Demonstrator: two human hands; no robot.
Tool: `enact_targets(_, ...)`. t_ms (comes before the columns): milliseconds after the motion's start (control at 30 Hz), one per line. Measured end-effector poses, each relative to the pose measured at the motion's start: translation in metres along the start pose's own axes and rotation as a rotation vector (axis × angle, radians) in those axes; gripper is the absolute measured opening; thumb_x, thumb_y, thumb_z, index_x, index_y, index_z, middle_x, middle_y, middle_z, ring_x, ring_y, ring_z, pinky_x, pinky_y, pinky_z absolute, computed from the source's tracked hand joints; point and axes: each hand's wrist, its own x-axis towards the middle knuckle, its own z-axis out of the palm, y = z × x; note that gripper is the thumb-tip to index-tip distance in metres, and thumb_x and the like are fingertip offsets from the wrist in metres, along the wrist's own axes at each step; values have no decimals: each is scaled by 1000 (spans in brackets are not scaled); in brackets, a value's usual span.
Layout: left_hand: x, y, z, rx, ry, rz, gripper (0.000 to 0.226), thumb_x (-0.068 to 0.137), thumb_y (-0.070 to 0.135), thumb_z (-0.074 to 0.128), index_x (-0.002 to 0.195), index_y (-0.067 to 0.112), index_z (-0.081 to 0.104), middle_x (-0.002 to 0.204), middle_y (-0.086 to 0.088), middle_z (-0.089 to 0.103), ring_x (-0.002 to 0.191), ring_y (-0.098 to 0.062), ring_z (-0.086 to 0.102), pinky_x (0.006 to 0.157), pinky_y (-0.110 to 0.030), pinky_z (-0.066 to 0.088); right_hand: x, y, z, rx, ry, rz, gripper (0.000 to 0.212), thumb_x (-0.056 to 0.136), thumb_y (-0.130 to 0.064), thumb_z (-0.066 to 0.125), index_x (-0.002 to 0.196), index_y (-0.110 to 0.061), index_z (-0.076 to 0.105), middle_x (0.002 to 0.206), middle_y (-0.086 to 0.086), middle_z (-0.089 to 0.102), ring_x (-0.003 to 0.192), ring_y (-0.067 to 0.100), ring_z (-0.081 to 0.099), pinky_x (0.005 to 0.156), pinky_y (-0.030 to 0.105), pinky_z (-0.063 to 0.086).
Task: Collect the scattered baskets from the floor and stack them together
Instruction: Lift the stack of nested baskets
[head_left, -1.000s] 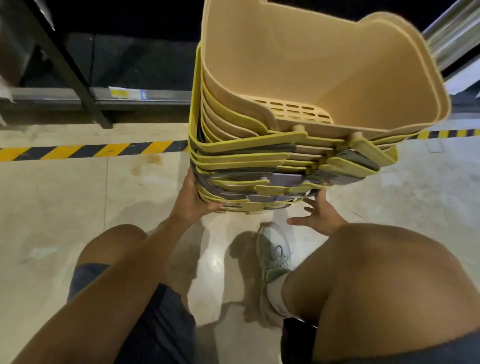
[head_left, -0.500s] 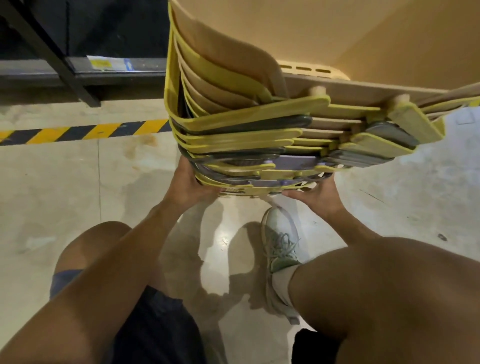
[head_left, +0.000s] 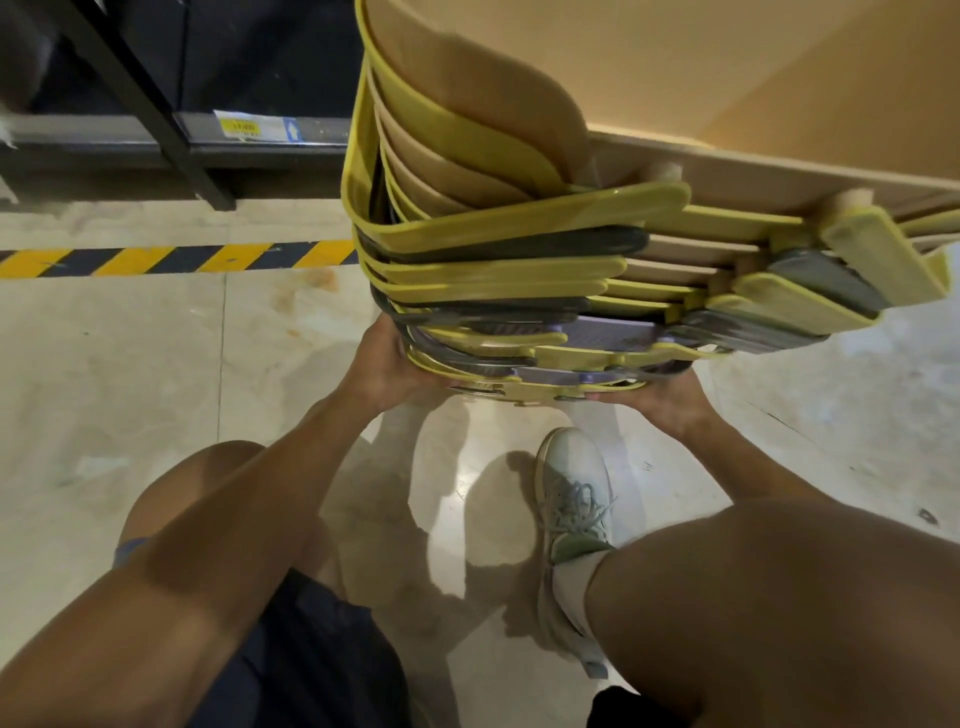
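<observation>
A tall stack of nested baskets (head_left: 519, 244), tan, yellow and grey with folded handles, fills the upper middle and right of the head view, held up off the floor. My left hand (head_left: 382, 364) grips the bottom of the stack on its left side. My right hand (head_left: 662, 397) holds the bottom from the right, fingers tucked under the lowest basket. The top of the stack runs out of the frame.
A dark metal rack (head_left: 171, 135) with a yellow label stands behind a yellow-and-black floor stripe (head_left: 171, 260). My knees and a pale green shoe (head_left: 574, 493) are below the stack on the pale polished floor (head_left: 130, 374).
My right hand, open beside the stack a second ago, has closed under its base. The stack has risen and come closer to the camera.
</observation>
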Motion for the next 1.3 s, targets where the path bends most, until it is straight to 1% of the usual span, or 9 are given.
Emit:
enact_targets(67,-1,3,-9,5,-4,24,86,73,19,89,147,10,46,143,-14,58,131,-38,55,99,-60,51,-5,-3,0,127,44,24,46,107,-19,35,106,-17,80,118,14,74,98,41,74,71,61,61)
enact_targets(133,-5,7,-8,29,-44,14,115,53,28,101,150,15,39,138,0,62,126,-15,61,99,-43,57,-19,-14,1,-9,43,4,25,100,-11,57,108,-22,79,115,5,76,100,27,75,78,49,63)
enact_targets(233,-3,5,-5,95,-33,100,122,56,9,98,155,14,28,132,20,61,117,13,59,90,-13,55,-23,-18,-2,-91,87,31,74,57,-7,93,125,-14,65,120,-3,72,104,0,70,87,21,59)
enact_targets(333,-3,17,-6,72,-32,145,122,57,4,98,156,19,26,125,31,65,115,15,59,83,-4,50,-26,-34,-7,-62,117,-14,88,59,3,94,138,-5,56,129,4,69,114,5,67,88,14,54)
enact_targets(633,-11,92,-42,139,30,259,137,36,63,96,152,36,29,121,40,59,117,8,59,93,-9,49,-33,-114,-12,-24,169,-168,98,59,8,93,144,-3,45,140,9,60,124,17,63,97,26,54)
enact_targets(867,-12,177,-77,190,75,421,129,47,49,98,154,36,27,125,32,63,120,6,60,95,-18,53,-19,-193,-23,76,89,-210,102,71,24,77,151,-10,22,151,25,43,82,31,78,68,29,63)
enact_targets(1000,5,213,-88,217,146,477,125,44,57,97,149,41,31,117,47,58,110,26,53,83,2,46,7,-227,-34,10,173,-311,107,67,10,88,151,-10,25,153,6,41,110,21,69,67,10,56)
enact_targets(1133,35,233,-87,186,181,476,131,41,52,97,152,38,29,116,45,61,115,19,56,94,-9,47,45,-242,-47,45,173,-360,103,65,16,87,150,-3,31,145,6,47,105,-8,63,70,6,55)
enact_targets(1300,86,255,-87,212,205,484,134,41,53,96,155,33,28,119,41,62,116,18,56,92,-5,47,116,-249,-66,50,153,-372,94,65,14,88,144,-1,41,143,12,54,122,18,61,77,13,58)
